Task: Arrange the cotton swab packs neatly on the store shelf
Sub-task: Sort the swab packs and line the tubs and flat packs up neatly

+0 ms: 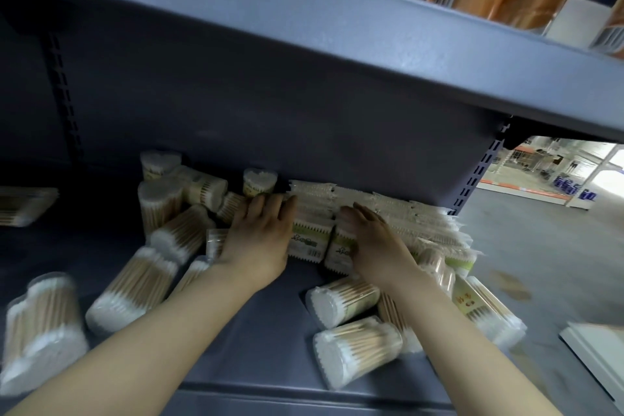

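I see flat cotton swab packs (309,240) stacked against the back panel of the grey shelf (263,321), their green-and-white labels carrying print too blurred for me to read. My left hand (260,240) lies with straight fingers pressed on the stack's left end; my right hand (369,240) rests flat with fingers together on the packs beside it. One yellow-labelled pack (479,307) near the shelf's right edge shows red characters I cannot make out. Clear round tubs (341,300) of swabs lie tipped to the right and left, with bare shelf between my forearms. The upper shelf (337,37) hangs close overhead.
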A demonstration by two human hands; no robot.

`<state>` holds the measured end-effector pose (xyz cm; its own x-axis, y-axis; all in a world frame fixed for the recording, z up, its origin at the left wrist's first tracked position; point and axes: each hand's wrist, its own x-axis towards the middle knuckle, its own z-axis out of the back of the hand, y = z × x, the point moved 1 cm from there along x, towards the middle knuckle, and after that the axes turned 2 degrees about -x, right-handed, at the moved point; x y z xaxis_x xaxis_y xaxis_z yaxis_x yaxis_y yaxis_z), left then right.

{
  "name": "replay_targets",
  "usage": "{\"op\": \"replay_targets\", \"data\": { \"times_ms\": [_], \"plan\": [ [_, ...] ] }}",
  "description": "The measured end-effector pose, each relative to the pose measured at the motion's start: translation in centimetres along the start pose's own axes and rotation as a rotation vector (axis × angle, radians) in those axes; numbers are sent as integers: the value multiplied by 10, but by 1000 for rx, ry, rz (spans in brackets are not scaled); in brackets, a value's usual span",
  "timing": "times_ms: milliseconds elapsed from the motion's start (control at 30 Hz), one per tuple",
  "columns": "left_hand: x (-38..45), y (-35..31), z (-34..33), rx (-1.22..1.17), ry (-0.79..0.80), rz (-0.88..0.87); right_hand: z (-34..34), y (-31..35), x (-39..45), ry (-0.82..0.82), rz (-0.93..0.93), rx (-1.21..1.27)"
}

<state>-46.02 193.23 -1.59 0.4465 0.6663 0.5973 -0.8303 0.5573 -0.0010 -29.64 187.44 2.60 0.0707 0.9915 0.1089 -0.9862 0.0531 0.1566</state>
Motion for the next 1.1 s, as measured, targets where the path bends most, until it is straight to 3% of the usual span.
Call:
{"op": "replay_targets", "data": {
  "times_ms": [467,700,833,1100],
  "plan": [
    [-31,53,50,89,130,159,5,29,-7,-254,41,34],
    [-52,79,72,49,136,240,-2,61,-4,-202,106,11],
    [-62,86,95,44,154,192,-5,84,-1,-186,140,-29],
    [-82,127,112,42,180,351,-14,139,8,-155,224,-9]
  ]
}}
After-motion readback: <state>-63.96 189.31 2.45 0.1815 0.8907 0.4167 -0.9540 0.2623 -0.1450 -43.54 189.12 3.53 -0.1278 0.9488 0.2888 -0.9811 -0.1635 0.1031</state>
